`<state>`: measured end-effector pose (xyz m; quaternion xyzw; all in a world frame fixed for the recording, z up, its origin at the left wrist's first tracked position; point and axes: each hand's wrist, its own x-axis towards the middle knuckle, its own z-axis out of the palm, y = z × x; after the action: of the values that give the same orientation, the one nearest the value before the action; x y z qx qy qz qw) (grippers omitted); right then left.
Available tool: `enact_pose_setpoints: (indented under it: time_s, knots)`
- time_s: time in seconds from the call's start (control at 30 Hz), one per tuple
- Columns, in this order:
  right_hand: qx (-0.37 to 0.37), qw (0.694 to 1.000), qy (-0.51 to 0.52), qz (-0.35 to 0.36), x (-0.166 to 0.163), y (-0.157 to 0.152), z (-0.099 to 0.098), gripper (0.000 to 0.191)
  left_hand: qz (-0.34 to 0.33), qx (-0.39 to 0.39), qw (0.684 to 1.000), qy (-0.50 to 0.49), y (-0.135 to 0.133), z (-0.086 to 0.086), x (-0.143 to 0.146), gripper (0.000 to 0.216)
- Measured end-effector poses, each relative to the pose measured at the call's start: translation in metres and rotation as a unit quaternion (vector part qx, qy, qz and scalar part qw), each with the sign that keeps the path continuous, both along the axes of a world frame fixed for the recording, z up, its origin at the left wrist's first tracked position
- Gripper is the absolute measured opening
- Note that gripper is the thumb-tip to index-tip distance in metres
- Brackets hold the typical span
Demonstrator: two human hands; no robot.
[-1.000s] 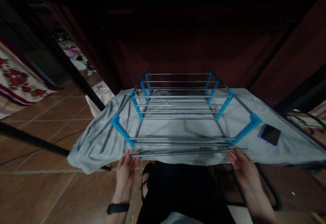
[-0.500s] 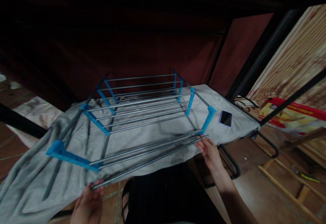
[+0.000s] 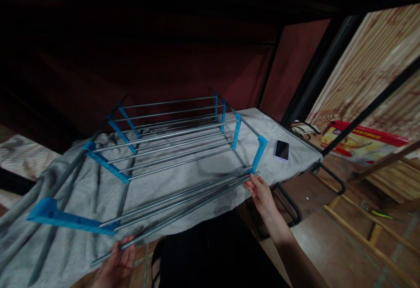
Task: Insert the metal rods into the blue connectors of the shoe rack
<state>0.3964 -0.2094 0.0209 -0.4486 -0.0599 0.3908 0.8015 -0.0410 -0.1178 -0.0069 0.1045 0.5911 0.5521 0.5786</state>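
Note:
A grey metal rod (image 3: 183, 214) runs slantwise across the near side of a rack with blue plastic brackets (image 3: 108, 168) and several metal bars (image 3: 177, 135). My left hand (image 3: 118, 259) has its fingers around the rod near its left end, which juts out past the fingers. My right hand (image 3: 259, 190) pinches the rod near its other end, close beside the front right blue bracket (image 3: 259, 154). At the near left, another blue bracket (image 3: 75, 222) carries the ends of bars lying just behind the held rod. The rack stands on a grey cloth (image 3: 203, 165).
A phone (image 3: 281, 150) lies on the cloth to the right of the rack. Right of the bed frame are a red and yellow box (image 3: 364, 141), a wooden frame (image 3: 374, 235) and a yellow-handled tool (image 3: 380, 213) on the floor. A dark red panel (image 3: 183, 69) stands behind.
The rod's left end now sticks out beyond my left hand, where before it ended at the fingers. My right hand stays by the bracket. The whole scene has shifted left in view.

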Motion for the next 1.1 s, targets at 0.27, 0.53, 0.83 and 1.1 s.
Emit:
enact_pose_setpoints:
  time_s: [0.27, 0.53, 0.83, 1.1]
  knots:
    - [-0.007, 1.0, 0.012, 0.012, -0.002, 0.003, 0.002, 0.031, -0.044, 0.032, 0.998, -0.039, -0.003, -0.007, 0.013, 0.016]
    - [-0.017, 1.0, 0.015, 0.018, 0.003, 0.002, 0.001, 0.029, -0.026, 0.03, 0.999, -0.027, 0.001, 0.003, 0.019, 0.013]
    - [-0.016, 1.0, 0.002, 0.013, 0.001, 0.007, 0.002, 0.032, -0.007, 0.005, 0.999, -0.046, 0.003, 0.003, 0.016, 0.014]
    - [-0.009, 1.0, 0.014, 0.015, 0.011, -0.001, -0.009, 0.034, 0.015, 0.003, 0.999, -0.052, 0.003, 0.028, 0.027, 0.018]
